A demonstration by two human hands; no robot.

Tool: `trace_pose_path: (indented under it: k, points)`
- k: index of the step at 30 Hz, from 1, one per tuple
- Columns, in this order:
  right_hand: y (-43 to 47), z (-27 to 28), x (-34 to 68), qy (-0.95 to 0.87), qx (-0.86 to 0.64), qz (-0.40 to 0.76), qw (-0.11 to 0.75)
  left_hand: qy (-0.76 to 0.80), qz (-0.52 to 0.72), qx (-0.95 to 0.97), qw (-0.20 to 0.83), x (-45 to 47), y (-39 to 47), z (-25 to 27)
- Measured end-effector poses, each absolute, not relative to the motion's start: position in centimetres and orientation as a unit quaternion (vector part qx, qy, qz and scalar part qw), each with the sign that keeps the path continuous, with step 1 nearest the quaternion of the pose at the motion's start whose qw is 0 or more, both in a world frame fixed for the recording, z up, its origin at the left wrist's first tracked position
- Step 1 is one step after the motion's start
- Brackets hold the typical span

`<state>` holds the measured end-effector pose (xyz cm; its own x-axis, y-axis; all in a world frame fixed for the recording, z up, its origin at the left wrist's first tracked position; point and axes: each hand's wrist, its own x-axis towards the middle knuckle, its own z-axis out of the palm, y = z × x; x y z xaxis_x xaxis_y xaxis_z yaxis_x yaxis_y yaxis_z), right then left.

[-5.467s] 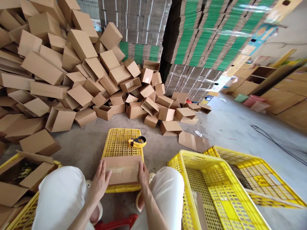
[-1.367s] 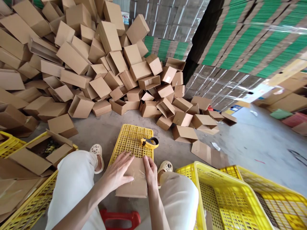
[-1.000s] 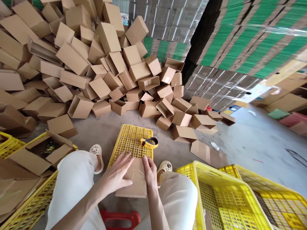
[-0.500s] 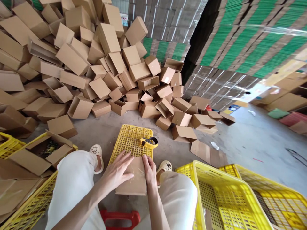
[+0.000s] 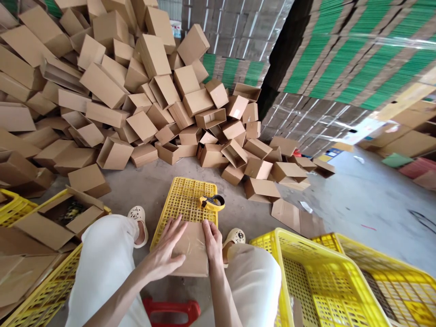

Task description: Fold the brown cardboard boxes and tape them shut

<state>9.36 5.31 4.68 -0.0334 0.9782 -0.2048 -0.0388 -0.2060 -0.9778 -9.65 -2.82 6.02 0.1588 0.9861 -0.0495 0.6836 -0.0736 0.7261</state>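
A small closed cardboard box lies at the near end of an upturned yellow plastic crate, between my knees. Clear tape shows on its top. My left hand is at the box's left edge, fingers stretched out and thumb over the top face. Along the right edge, my right hand grips the box with its fingers close together; the fingers' far side is hidden. Beyond the box, a yellow tape dispenser with a black ring rests on the crate, apart from both hands.
A large heap of cardboard boxes fills the floor ahead. Yellow crates stand at my right. An open carton sits in a crate at my left. Something red shows below me. Strapped cardboard stacks rise behind.
My left hand has slid slightly left across the box top, baring more of it. My right hand, the box and the tape dispenser stay practically where they were.
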Motion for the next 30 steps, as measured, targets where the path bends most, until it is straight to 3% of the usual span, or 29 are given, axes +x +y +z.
trace_pose_path:
  k: [30]
  points:
    - [5.1, 4.6, 9.4, -0.454, -0.533, 0.551, 0.454, 0.605, 0.304, 0.653, 0.341, -8.9, -3.2, 5.0]
